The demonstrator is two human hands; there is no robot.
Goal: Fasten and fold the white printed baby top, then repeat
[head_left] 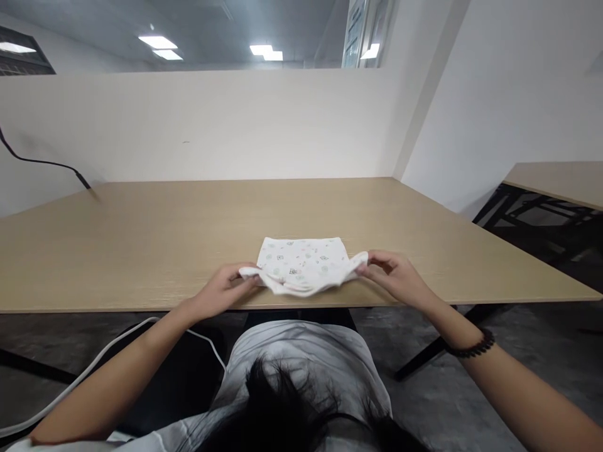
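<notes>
A white cloth [306, 257] with small printed figures lies near the front edge of the table, its far part flat on the wood. Its near edge is lifted and sags in the middle between my two hands. My left hand [232, 284] pinches the near left corner between thumb and fingers. At the near right corner, my right hand [389, 271] grips the cloth the same way. The cloth looks folded or layered along the lifted edge. What kind of cloth piece it is, I cannot tell.
The wooden table [179, 226] reaches back to a white wall [245, 125]. A black cable [51, 163] hangs at the far left. A white cable [98, 358] runs below the table's front edge. Another table [560, 179] stands at the right.
</notes>
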